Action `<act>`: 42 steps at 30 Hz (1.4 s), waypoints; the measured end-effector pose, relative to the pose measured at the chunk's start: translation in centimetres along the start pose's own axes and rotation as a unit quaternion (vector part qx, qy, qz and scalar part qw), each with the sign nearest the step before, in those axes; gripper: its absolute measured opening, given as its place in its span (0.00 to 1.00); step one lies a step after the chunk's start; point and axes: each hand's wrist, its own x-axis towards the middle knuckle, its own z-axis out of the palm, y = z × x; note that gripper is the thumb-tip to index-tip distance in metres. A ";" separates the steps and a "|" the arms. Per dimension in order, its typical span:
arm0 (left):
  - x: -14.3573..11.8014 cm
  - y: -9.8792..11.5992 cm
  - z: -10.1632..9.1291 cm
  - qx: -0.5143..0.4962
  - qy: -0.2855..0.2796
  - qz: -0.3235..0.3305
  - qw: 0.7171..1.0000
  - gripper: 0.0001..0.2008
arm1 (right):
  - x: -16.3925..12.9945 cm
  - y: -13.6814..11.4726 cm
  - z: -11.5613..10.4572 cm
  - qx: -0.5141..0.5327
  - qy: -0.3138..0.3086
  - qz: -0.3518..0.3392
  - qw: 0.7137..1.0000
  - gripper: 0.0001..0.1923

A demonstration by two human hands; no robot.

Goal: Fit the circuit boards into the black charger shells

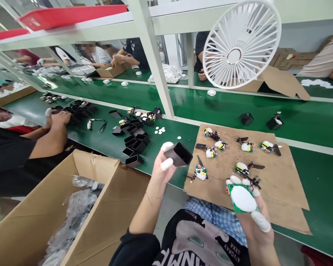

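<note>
My left hand point(165, 166), with white covers on the fingertips, grips a black rectangular plastic housing point(180, 154) whose open end faces right. In my right hand point(256, 218), also with covered fingertips, is a green circuit board point(233, 195) with a large round white patch on its face. Black leads hang off the board's far side. Several similar board assemblies point(211, 152) with white blobs and yellow parts lie on a brown cardboard sheet point(277, 181). Left of my left hand, several empty black housings point(138, 142) are grouped on the green bench.
White round discs point(160, 130) lie on the bench point(169, 173). A white fan point(234, 56) hangs above the cardboard. Two black housings point(246, 119) and a white piece point(211, 92) sit on the green belt point(188, 103). A large carton point(100, 207) with plastic bags stands left, near a co-worker's arm point(55, 129).
</note>
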 end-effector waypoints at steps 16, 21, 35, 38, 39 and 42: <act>-4.6 -1.1 7.3 -0.242 -0.143 -0.062 0.958 0.28 | -1.6 -0.5 5.4 0.088 -0.192 0.002 0.977 0.35; -4.9 -0.8 8.0 -0.230 -0.183 -0.025 0.955 0.25 | -1.2 -0.7 5.5 0.094 -0.179 -0.008 0.979 0.36; -4.9 0.0 9.1 -0.323 -0.046 -0.107 0.939 0.26 | -1.7 0.1 3.6 0.033 -0.114 -0.087 0.989 0.34; -4.6 0.5 9.5 -0.360 -0.027 -0.214 0.908 0.24 | -0.7 -1.8 4.7 -0.002 -0.085 -0.163 0.983 0.28; -4.5 0.7 9.7 -0.367 -0.028 -0.232 0.901 0.22 | -0.2 -2.5 5.2 -0.024 -0.095 -0.189 0.977 0.29; -4.1 1.6 10.5 -0.370 -0.019 -0.228 0.901 0.17 | 1.9 -4.4 6.9 -0.091 -0.173 -0.262 0.945 0.34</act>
